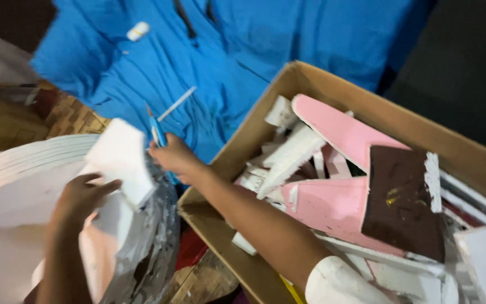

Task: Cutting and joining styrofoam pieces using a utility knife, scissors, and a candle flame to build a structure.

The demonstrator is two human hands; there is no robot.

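The left hand (85, 194) grips a white rectangular foam block (122, 160) from below, fingers curled on its lower edge, above a stack of white round foam boards (18, 174). The right hand (172, 157) is closed around a blue pen-like cutter (157, 132), just beside the block. To the right sits a brown cardboard box (333, 84) of pink and white foam offcuts (338, 132); blue cloth (226, 50) lies behind.

A blue cloth (243, 50) covers the floor beyond the right hand's fingers (161, 149), with a white stick (176, 103) and small white scrap (138, 31) on it, and a cardboard box (333, 90) of foam offcuts beside them.
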